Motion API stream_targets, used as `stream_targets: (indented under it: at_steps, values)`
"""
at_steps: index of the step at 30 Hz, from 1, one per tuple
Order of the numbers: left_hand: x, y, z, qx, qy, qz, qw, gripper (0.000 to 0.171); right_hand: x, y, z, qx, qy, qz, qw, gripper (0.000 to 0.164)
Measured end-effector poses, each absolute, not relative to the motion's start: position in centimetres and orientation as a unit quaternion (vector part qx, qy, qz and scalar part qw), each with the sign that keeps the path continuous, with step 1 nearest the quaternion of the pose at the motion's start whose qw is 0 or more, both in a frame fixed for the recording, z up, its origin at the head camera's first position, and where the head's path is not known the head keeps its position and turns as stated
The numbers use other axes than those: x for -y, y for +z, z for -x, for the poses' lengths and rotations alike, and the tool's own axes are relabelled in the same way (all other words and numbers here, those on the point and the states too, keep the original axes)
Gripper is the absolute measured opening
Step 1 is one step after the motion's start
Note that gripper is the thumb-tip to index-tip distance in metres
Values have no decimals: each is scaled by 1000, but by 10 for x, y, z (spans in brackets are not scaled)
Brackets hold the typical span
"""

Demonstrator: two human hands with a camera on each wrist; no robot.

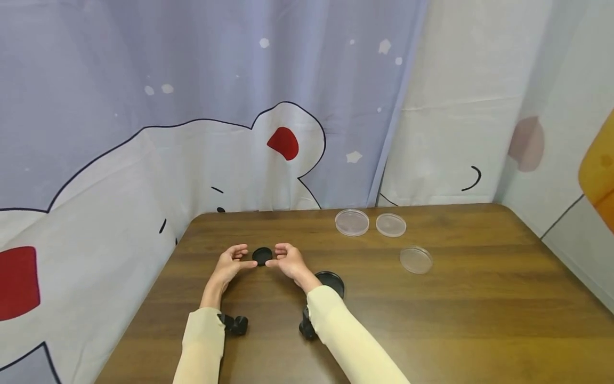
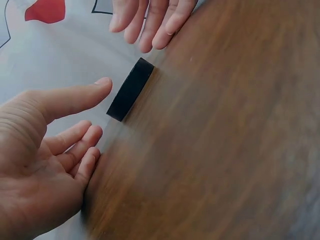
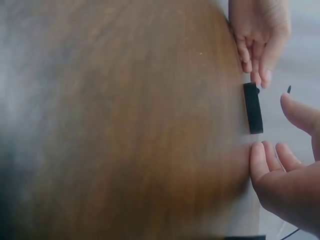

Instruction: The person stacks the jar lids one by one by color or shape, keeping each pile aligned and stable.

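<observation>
A small round black dish or lid with a raised rim (image 1: 262, 256) lies flat on the wooden table between both hands. My left hand (image 1: 231, 266) is at its left side, thumb extended toward the near edge and fingers loosely bent. At its right side my right hand (image 1: 290, 262) mirrors that pose. Seen from the left wrist, the black disc (image 2: 131, 90) shows its side wall, with gaps between it and the fingers of either hand. The right wrist view also has the disc (image 3: 253, 108) between the two hands, gripped by neither.
A larger black round dish (image 1: 331, 282) is partly hidden by the right forearm. Toward the back right are clear shallow dishes: one large (image 1: 352, 222), one smaller (image 1: 390, 225), and another nearer (image 1: 416, 260). A printed curtain (image 1: 230, 170) hangs behind the table (image 1: 460, 309).
</observation>
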State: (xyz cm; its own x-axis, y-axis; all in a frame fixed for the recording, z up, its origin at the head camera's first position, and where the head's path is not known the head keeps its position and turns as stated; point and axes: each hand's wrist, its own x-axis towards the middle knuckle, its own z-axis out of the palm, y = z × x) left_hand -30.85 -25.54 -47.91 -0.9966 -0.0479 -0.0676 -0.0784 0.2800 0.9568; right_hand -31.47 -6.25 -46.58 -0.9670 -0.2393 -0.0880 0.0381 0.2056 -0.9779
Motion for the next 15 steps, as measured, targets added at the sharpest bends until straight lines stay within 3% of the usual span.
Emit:
stream_targets:
  at_steps: [15]
  values:
    - [246, -482, 313, -824, 566, 17, 25, 68, 70, -470, 319, -745, -657, 48, 108, 55]
